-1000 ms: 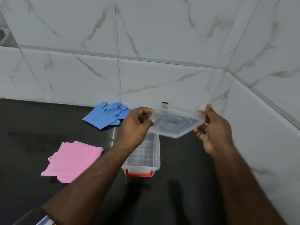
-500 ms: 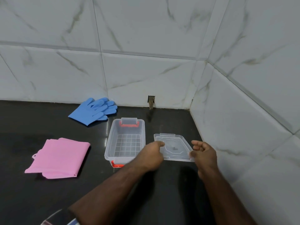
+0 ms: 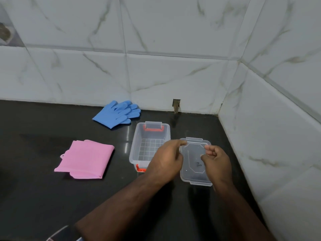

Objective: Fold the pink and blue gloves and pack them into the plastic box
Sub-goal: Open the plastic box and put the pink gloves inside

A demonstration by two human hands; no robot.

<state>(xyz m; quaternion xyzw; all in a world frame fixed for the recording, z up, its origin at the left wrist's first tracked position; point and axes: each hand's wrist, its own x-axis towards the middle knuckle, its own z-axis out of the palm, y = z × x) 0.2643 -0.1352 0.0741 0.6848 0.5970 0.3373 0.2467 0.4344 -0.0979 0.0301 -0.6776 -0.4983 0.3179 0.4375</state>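
Our hands (image 3: pixel 166 160) (image 3: pixel 216 158) hover over the clear lid (image 3: pixel 194 164), each grip loosely curled, holding nothing | open plastic box (image 3: pixel 139 146) just left | gloves beyond reach.

Both forearms are stretched forward from the lower edge of the view, bare to the wrist. The left hand (image 3: pixel 165 158) is held knuckles up with fingers loosely curled. The right hand (image 3: pixel 216 158) is seen just beside it, fingers curled inward, nothing gripped.
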